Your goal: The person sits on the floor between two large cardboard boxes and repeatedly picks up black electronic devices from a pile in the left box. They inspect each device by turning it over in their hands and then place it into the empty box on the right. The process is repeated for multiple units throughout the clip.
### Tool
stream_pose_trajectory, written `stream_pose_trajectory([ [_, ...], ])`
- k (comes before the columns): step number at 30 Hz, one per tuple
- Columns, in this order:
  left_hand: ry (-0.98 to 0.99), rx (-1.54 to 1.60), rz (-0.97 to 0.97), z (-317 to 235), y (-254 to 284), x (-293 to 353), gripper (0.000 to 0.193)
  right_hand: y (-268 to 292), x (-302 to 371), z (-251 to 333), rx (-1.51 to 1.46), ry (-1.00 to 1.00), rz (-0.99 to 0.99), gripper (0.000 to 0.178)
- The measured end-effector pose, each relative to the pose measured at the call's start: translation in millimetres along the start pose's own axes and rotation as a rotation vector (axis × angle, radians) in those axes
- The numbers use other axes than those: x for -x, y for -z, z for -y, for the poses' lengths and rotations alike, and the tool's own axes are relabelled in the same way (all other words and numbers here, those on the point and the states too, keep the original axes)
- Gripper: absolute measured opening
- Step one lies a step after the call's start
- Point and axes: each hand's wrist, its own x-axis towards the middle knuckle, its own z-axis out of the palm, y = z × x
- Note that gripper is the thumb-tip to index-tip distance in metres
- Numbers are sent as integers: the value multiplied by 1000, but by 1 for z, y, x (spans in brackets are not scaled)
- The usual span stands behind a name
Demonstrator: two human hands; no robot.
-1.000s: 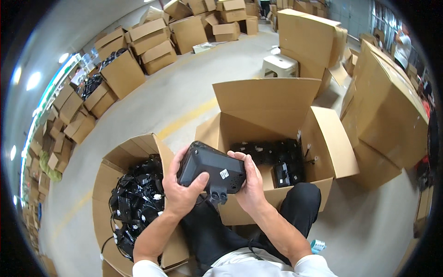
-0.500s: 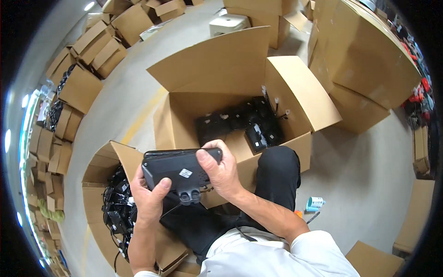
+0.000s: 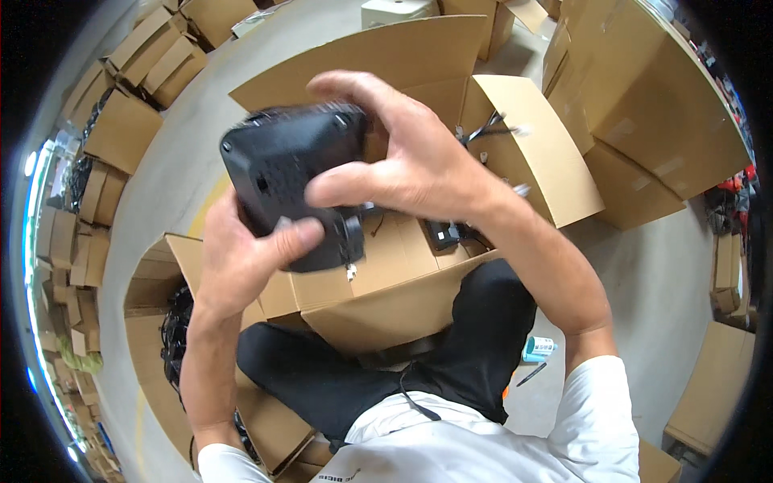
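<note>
A black, flat plastic device with rounded corners (image 3: pixel 282 157) is held up, tilted, above the open carton; it is blurred by motion. Corner screws and a small slot show on its face, and a bracket-like part with a small white connector hangs at its lower end. My left hand (image 3: pixel 250 249) grips the lower left side, thumb across the face. My right hand (image 3: pixel 403 157) is round the upper right corner, its thumb over the face and its fingers past the top edge. Inside the carton (image 3: pixel 378 318) lies another black unit (image 3: pixel 447 233), partly hidden by my right arm.
Cables with white plugs (image 3: pixel 495 129) stick up by the carton's right flap. A second box (image 3: pixel 145 322) at my left holds black cabled parts. Large cartons (image 3: pixel 644 105) stand far right. A light-blue cylindrical container (image 3: pixel 538 348) and a black pen-like stick (image 3: pixel 531 374) lie on the floor.
The device has risen away from my lap and tilted over. My right hand has moved up with it, fingers spread wider, and my left hand has shifted to its lower side.
</note>
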Motion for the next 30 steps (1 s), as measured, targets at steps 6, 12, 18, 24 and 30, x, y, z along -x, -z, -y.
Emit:
stream_pose_trajectory([
  [6,274,343,-70,110,-37,-91,47,49,44,-137,-62,-806,555,58],
  [12,790,213,214,331,-142,-87,43,55,96,-273,1131,-533,924,14],
  [18,1044,508,137,455,-222,-59,43,54,135,-310,1008,-566,921,13],
  [24,1024,853,207,490,-243,-78,41,70,117,-309,1022,-661,952,13],
  [30,1076,-129,157,532,-243,-45,64,47,130,-322,1046,-324,864,11],
])
